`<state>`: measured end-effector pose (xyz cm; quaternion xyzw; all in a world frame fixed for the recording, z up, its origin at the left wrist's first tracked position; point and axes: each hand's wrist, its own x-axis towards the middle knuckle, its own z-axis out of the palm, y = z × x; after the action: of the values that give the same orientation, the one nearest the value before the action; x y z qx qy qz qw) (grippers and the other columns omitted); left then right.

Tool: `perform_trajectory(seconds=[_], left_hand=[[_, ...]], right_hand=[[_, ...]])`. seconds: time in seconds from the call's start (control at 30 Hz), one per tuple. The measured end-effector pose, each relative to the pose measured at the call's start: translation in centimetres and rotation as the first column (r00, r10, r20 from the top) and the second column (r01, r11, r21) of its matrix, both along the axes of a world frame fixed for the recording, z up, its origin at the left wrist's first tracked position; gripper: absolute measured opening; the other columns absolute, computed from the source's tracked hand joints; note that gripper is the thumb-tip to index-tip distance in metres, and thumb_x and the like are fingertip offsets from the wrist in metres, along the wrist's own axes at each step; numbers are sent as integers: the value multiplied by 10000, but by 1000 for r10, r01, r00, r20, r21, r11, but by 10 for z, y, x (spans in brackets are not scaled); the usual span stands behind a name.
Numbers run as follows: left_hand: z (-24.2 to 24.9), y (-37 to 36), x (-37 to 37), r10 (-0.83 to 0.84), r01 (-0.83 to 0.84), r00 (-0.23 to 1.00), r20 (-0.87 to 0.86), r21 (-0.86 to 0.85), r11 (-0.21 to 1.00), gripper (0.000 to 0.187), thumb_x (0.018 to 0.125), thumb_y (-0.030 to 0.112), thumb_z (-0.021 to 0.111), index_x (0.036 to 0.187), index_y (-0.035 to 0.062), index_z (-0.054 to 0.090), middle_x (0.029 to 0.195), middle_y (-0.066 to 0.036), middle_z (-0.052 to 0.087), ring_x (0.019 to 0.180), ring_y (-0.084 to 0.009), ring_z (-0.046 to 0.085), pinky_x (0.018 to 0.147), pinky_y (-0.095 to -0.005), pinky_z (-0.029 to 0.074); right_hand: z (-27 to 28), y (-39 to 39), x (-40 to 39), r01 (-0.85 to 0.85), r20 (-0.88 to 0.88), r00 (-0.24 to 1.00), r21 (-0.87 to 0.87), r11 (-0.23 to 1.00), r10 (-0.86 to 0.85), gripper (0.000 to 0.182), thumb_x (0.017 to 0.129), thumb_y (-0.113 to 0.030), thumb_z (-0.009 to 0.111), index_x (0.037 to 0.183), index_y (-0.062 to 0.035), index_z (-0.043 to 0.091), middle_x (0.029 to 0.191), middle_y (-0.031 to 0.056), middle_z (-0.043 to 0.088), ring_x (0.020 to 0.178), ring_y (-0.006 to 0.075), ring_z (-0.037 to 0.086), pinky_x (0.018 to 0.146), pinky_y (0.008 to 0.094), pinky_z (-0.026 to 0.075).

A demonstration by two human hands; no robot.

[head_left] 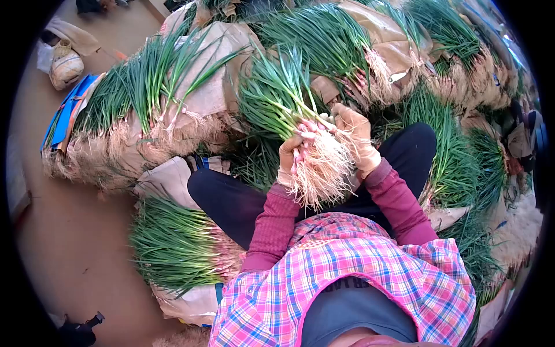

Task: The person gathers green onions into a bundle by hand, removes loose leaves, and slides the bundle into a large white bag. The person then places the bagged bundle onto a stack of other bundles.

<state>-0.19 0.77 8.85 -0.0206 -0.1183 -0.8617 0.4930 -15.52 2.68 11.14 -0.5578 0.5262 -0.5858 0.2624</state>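
You sit on the floor (69,231), boxed in by heaped spring onions on three sides; open bare floor only on your left. Piles crowd close ahead and to your right, some lying on brown sacking (214,87), leaving little room past your knees.

Both hands are up in front of your chest, over your lap, elbows bent, maroon sleeves (272,225) angled inward. Your left hand (292,159) wraps around the bunch of spring onions (300,121) from below, near the bulbs, fingers closed on the stalks. Your right hand (352,133) grips the same bunch from the other side, fingers curled over the bulbs, closed too. Both hands look gloved in pale tan. The bunch is held tilted, green tops pointing up and left, white roots (321,173) hanging down toward your lap.

Count: one bunch in hand. Big heaps round you: one at far left (121,110), one by your left knee (173,243), at least two ahead, more along your right side, exact number can't tell since they merge. One pale bag (65,66) on the floor at the top left corner.
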Motion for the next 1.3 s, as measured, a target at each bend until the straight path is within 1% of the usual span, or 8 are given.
perform_trajectory(seconds=[0.1,0.17,0.3,0.37,0.43,0.73,1.0,1.3], left_hand=[[1,-2,6,-60,89,984,-165,175,981,356,792,37,585,1123,-87,547,1013,-71,576,920,-127,594,1041,-365,418],[9,-5,12,-135,163,978,-159,180,970,306,804,60,590,1073,-84,590,997,-71,578,867,-104,604,1010,-351,446],[-9,-13,20,68,-93,965,253,85,992,219,806,87,589,939,-80,640,700,-75,605,592,-106,608,671,-223,558],[-19,-1,27,23,-49,921,389,58,997,252,815,77,568,1007,-71,634,761,-114,658,584,-117,618,561,-207,543],[-29,3,23,-180,156,908,379,94,983,247,831,60,544,1022,-74,624,822,-153,682,603,-156,644,547,-237,544],[51,38,28,-157,428,693,704,-225,875,198,878,153,591,834,-15,686,688,-92,693,440,-142,614,362,-215,429],[167,81,132,261,197,548,795,-425,883,149,817,93,641,726,-23,664,609,-83,672,438,-169,624,371,-243,464],[115,153,322,315,-239,270,910,-253,937,236,905,115,594,1039,-74,638,876,-157,705,688,-234,701,578,-291,584]], right_hand=[[-101,-10,-8,-394,596,756,82,916,271,200,906,-173,628,1058,-46,652,895,77,690,792,156,658,698,285,506],[-205,-9,-12,-212,-62,975,22,977,213,294,930,-236,550,1144,-61,654,1058,148,691,890,295,675,787,364,527],[-189,14,-62,-202,-741,425,483,852,520,415,911,-277,551,1252,-43,578,1260,165,596,1099,282,615,887,362,511],[-92,2,-63,-428,87,904,235,873,419,431,923,-319,565,1249,-37,583,1274,129,583,1099,252,608,925,332,488],[4,-5,-44,-581,729,676,434,688,111,448,946,-343,558,1263,-27,559,1231,125,595,1050,223,608,941,307,469],[61,42,10,-540,544,815,585,605,201,296,989,-249,511,1211,-56,542,923,56,645,820,116,614,694,259,504],[135,49,105,-582,151,809,74,810,568,543,978,-243,506,1434,0,342,1342,123,503,1161,189,530,978,308,427],[79,12,331,-983,427,166,148,113,889,513,954,-47,541,1422,-80,336,1077,97,593,717,95,582,569,201,492]])
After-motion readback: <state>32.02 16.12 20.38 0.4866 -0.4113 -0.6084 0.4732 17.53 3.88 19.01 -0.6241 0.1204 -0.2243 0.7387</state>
